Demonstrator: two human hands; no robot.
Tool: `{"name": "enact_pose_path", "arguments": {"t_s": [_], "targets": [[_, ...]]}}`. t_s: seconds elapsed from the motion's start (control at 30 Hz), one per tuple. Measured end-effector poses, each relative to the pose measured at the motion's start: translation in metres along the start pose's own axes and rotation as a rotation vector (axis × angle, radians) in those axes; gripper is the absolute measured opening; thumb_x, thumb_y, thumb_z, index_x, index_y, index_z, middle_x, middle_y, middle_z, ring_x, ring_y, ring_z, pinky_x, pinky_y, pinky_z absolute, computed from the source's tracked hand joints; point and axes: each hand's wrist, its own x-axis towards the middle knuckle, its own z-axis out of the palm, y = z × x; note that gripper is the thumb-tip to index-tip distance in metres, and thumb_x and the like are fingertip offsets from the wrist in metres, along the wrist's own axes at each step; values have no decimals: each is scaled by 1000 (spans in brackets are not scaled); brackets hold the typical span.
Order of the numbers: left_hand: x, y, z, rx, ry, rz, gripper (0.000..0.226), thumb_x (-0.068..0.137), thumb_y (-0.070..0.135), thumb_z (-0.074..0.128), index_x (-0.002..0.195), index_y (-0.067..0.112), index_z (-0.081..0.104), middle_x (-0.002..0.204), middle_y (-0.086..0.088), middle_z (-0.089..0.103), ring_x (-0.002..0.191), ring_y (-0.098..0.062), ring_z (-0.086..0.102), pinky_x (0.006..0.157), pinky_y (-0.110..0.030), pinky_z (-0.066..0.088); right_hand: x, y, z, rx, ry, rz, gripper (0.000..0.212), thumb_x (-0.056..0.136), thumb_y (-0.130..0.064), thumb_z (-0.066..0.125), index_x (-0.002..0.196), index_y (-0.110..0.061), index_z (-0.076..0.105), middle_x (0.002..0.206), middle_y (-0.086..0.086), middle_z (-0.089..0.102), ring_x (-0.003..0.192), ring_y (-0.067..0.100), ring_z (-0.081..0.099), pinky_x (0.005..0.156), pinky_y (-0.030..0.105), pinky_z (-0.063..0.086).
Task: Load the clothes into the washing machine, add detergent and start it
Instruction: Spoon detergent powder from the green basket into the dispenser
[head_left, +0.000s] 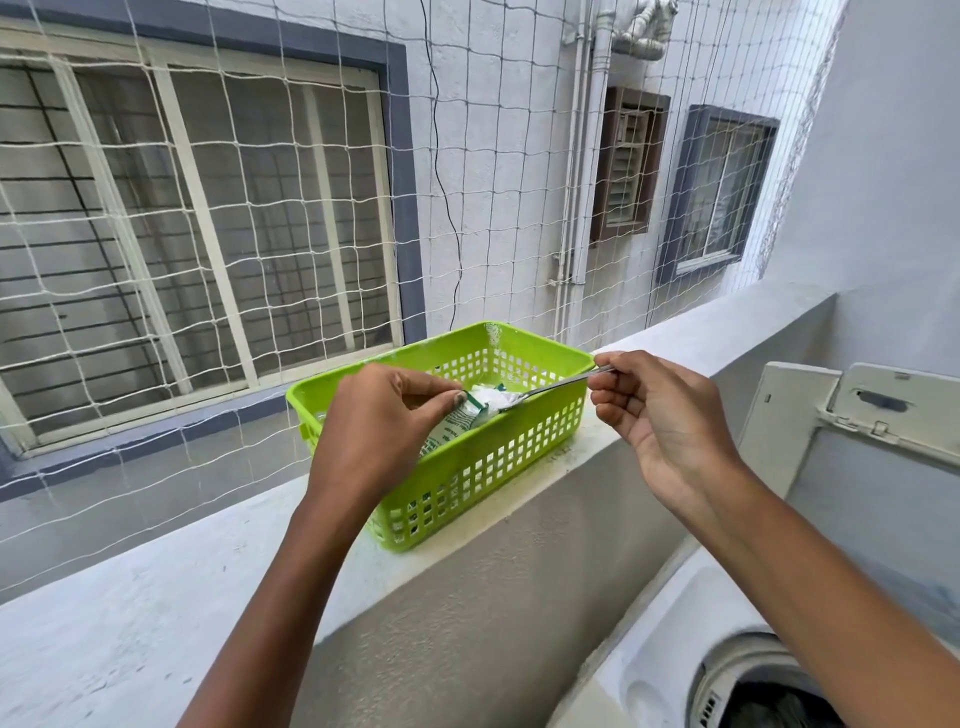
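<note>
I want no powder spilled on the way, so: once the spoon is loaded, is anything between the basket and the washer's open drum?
Nothing visible blocks it. The spoon, held by the right hand, only has to clear the green basket rim and the ledge edge, then drop to the drum at lower right.

1 head view looks forward and down, close over the ledge (156, 597).

A white net (470, 208) is stretched beyond the left hand (374, 415). Behind it, a barred window (208, 218) is seen up-left of that hand, and drain pipes (582, 182) and a grey-framed window (719, 192) above the right hand (660, 415). A concrete ledge (156, 623) is seen below both.
</note>
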Motion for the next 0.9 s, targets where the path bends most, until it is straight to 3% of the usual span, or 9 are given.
{"name": "enact_pose_path", "arguments": {"t_s": [0.67, 0.9], "targets": [[0, -1, 0, 20, -15, 9, 12, 80, 31, 73, 90, 25, 78, 85, 5, 76, 74, 4, 66, 65, -22, 51, -5, 1, -19, 96, 43, -15, 14, 88, -3, 55, 78, -1, 64, 50, 3, 62, 45, 9, 57, 45, 15, 47], [0, -2, -1, 36, -41, 15, 8, 80, 32, 73, 87, 29, 77, 83, 5, 76, 75, 0, 67, 71, -31, 57, -10, -7, -46, 147, 90, -39, 11, 88, -3, 55, 81, -1, 64, 51, 3, 63, 48, 8, 59, 46, 15, 48]]}}
